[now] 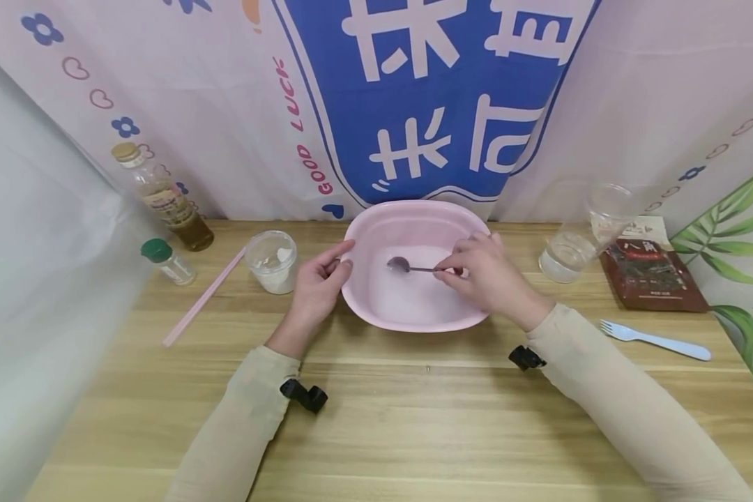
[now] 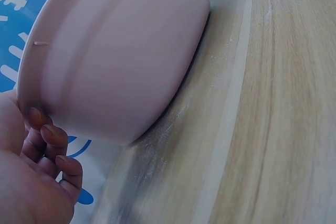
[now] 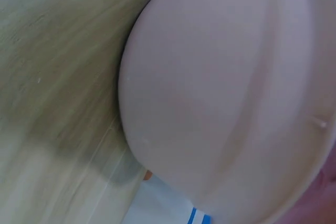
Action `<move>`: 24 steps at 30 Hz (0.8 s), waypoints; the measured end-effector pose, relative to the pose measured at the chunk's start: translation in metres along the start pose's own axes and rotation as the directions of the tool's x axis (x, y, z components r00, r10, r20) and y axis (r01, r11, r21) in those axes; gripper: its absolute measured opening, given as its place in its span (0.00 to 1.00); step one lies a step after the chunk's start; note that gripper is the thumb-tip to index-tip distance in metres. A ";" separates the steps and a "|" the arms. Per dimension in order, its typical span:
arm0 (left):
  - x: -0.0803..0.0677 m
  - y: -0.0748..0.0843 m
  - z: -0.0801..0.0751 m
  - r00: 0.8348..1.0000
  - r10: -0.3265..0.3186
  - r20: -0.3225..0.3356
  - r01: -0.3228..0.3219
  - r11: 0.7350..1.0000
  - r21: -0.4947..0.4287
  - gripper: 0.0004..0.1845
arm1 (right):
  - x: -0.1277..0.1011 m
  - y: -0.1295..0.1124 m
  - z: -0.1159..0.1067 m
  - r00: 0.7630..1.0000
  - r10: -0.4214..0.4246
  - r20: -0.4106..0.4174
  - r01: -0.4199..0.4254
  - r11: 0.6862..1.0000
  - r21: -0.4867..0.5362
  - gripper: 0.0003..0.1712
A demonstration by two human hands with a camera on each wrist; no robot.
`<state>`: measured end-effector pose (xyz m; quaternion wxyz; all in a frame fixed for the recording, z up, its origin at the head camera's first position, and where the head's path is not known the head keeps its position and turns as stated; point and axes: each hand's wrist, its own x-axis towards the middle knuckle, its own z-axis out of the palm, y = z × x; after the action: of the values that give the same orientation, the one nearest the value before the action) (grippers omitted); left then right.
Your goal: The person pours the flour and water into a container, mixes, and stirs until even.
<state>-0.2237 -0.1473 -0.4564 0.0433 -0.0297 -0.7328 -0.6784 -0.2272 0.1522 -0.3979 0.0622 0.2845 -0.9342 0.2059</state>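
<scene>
Pink basin (image 1: 376, 230) sits mid-desk. The left hand (image 1: 318, 282) curls on its rim; the right hand (image 1: 486, 275) pinches a spoon (image 1: 408, 266) inside. Fast stirring could fling white powder (image 1: 408, 296) out.

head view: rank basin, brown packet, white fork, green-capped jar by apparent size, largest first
1. basin
2. brown packet
3. white fork, long but thin
4. green-capped jar
Fork against jar is unsure, since they sit at different depths and the view distorts near its edges.
</scene>
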 end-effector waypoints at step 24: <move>0.000 0.001 0.000 1.000 -0.023 -0.003 0.023 0.999 0.026 0.21 | -0.058 0.034 -0.013 0.888 -0.275 -0.368 0.289 0.957 -0.017 0.13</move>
<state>-0.2238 -0.1474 -0.4555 0.0367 -0.0198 -0.7419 -0.6692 -0.1975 0.2123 -0.4117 0.2590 0.3750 -0.8507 0.2619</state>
